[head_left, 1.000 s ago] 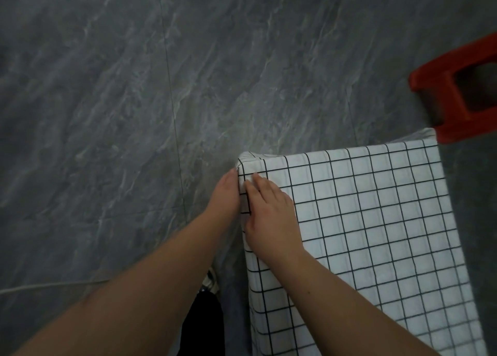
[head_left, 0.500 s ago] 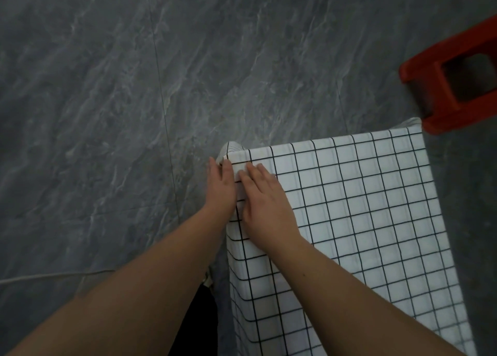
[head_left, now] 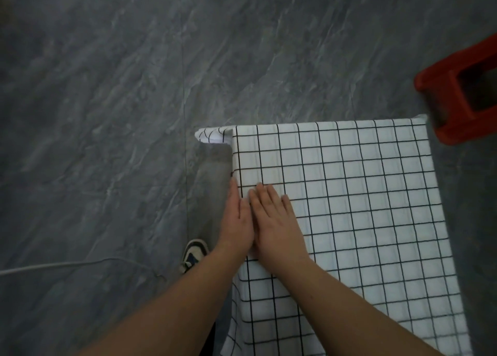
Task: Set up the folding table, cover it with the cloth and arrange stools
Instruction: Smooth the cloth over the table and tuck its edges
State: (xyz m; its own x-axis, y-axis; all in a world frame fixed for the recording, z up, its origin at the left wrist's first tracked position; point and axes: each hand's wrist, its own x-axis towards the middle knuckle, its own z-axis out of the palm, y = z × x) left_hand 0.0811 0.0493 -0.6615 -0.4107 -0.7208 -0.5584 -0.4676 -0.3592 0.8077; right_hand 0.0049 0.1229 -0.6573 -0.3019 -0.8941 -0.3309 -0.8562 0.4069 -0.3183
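A white cloth with a black grid (head_left: 349, 207) covers the folding table, which is hidden underneath. My right hand (head_left: 277, 221) lies flat on the cloth near the table's left edge, fingers straight. My left hand (head_left: 236, 218) presses flat against the cloth at that left edge, right beside the right hand. A loose fold of the cloth (head_left: 211, 135) sticks out past the far left corner. A red plastic stool (head_left: 457, 92) stands on the floor beyond the table's far right corner.
Grey marble-look floor tiles (head_left: 107, 113) spread to the left and ahead. My shoe (head_left: 195, 253) is on the floor just left of the table. A pale cable (head_left: 67, 265) runs across the floor at the lower left.
Both hands have slid back along the table's left edge, away from the far corner and toward me. The cloth's corner fold now sticks out free at the far left.
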